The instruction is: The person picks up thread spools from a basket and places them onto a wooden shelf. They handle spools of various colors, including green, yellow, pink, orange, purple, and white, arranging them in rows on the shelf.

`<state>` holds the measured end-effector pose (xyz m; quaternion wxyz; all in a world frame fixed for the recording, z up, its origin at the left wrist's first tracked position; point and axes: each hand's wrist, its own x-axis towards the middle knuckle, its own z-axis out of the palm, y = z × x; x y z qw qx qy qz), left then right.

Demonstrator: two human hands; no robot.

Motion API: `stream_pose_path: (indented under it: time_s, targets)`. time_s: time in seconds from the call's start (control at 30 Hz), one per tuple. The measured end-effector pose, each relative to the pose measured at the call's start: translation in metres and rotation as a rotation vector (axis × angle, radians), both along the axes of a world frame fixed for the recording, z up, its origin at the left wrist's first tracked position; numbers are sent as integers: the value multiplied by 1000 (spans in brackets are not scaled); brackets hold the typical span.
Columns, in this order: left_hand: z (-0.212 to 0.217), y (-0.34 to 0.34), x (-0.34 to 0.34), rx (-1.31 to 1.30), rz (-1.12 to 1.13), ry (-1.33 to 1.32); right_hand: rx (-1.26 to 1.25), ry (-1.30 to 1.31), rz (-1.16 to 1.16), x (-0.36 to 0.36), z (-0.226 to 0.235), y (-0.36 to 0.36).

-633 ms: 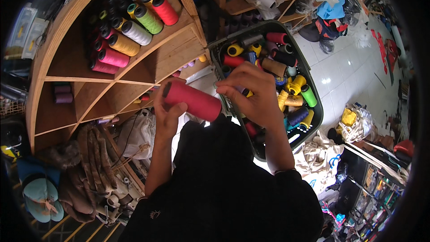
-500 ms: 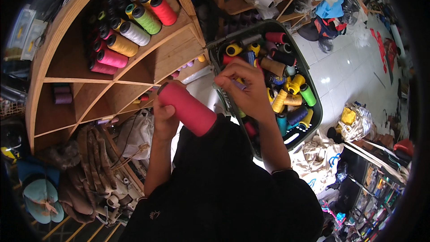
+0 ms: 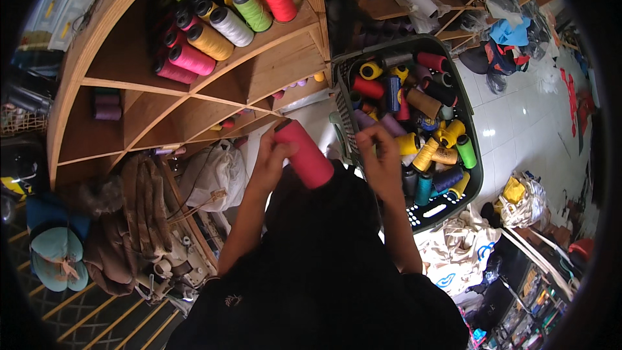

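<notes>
My left hand is wrapped round a pinkish-red cone of sewing thread, which it holds tilted in front of my body. To its right, my right hand hovers beside the near left edge of a dark green plastic basket. Its fingers are curled together in a pinch, and whatever lies between them is too small to see. Inside the basket lie many thread cones, among them a yellow cone, a bright green cone and a brown cone.
A wooden shelf at the left holds rows of upright thread cones, such as a white cone. A white sack and brown cloth sit below it. Cream fabric bags lie right of the basket on the tiled floor.
My right hand has come down from over the basket toward its near left edge, uncovering more cones. The left hand still grips the red cone. The whole view has shifted.
</notes>
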<state>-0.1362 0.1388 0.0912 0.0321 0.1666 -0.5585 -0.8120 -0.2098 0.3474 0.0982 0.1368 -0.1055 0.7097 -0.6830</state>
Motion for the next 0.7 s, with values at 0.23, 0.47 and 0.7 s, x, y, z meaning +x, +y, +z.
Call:
stream_pose_path:
  time_s: [0.23, 0.47, 0.7]
  targets:
    - [4, 1, -21, 66, 327, -104, 52, 64, 540, 7, 53, 22]
    - [33, 0, -23, 227, 199, 7, 505, 307, 207, -6, 7, 25]
    - [41, 17, -21, 148, 109, 76, -237, 75, 346, -20, 2, -28]
